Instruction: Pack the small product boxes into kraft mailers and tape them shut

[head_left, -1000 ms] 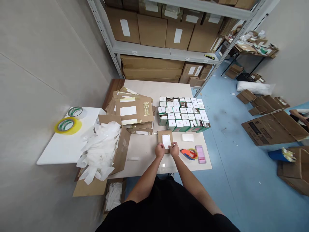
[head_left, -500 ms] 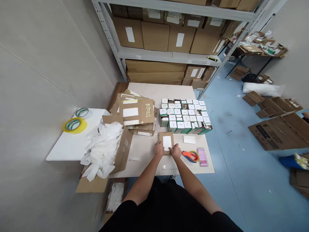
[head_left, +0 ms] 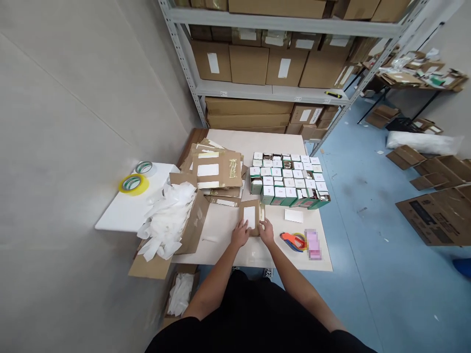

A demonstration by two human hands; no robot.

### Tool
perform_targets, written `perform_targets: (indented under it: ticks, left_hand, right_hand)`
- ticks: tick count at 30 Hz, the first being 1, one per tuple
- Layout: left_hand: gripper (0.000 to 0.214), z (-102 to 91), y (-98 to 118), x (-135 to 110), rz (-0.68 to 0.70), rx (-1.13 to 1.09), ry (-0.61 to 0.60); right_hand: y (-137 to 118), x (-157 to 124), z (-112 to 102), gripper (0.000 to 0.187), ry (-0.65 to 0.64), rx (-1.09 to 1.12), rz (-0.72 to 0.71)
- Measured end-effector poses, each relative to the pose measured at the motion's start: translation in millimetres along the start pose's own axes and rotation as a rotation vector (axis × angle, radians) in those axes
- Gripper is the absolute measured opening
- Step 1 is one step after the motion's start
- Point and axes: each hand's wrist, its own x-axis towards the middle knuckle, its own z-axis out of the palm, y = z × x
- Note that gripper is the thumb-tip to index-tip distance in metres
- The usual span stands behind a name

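Note:
A small flat cardboard box [head_left: 255,202] with a white label [head_left: 249,215] lies on the table in front of me. At its lower left corner is my left hand [head_left: 240,234], fingers closed on the cardboard by the label. My right hand [head_left: 266,231] grips the box's right edge, where a strip with pale tape [head_left: 262,213] stands out from the side. To the right of that hand lie orange-handled scissors [head_left: 290,239] and a white card [head_left: 293,215]. Just beyond the box stand rows of small white-and-green boxes [head_left: 289,184].
Flattened cardboard pieces [head_left: 217,169] are piled at the back left of the table. A carton [head_left: 193,230] full of white paper stands to the left. Tape rolls [head_left: 133,184] lie on a white side surface. A shelf rack [head_left: 272,93] with cartons stands behind.
My view has turned slightly left. A taped strip now shows at the box's right side. My left hand's fingers have come further over the cardboard, and my right hand is now at the strip.

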Motion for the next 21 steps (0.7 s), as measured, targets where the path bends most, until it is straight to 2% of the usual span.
perform_targets:
  ticks: [2,4,7,9,12,16,21]
  left_hand:
    - [0.063,-10.3,-13.0,-4.6,-0.137,-0.156,0.069]
    - [0.073,-18.4,-24.4,-10.1,-0.219,-0.321,0.108]
    - [0.087,-23.9,-33.8,-17.1,-0.188,-0.529,0.135]
    - [0.092,-24.1,-33.7,-19.6,-0.151,-0.622,0.143]
    - [0.086,-22.4,-26.0,-21.7,-0.143,-0.711,0.123]
    - [0.077,-21.1,-6.8,-26.6,-0.113,-0.803,0.094]
    - [0.079,-20.4,27.5,-30.3,0.014,-0.859,0.151]
  right_hand:
    - [-5.1,-1.8,3.5,0.033,-0.061,0.067,-0.064]
    - [-9.6,-3.0,7.5,0.045,-0.045,0.108,-0.021]
    - [-15.1,-4.3,13.6,0.062,-0.043,0.127,0.174]
    - [-18.6,-6.0,16.9,0.064,-0.161,0.192,0.239]
    - [-25.2,-8.7,17.2,0.065,-0.297,0.389,0.220]
    - [-37.4,-5.1,1.2,0.065,-0.273,0.467,0.188]
    - [-51.4,5.7,-38.3,0.067,-0.247,0.485,0.098]
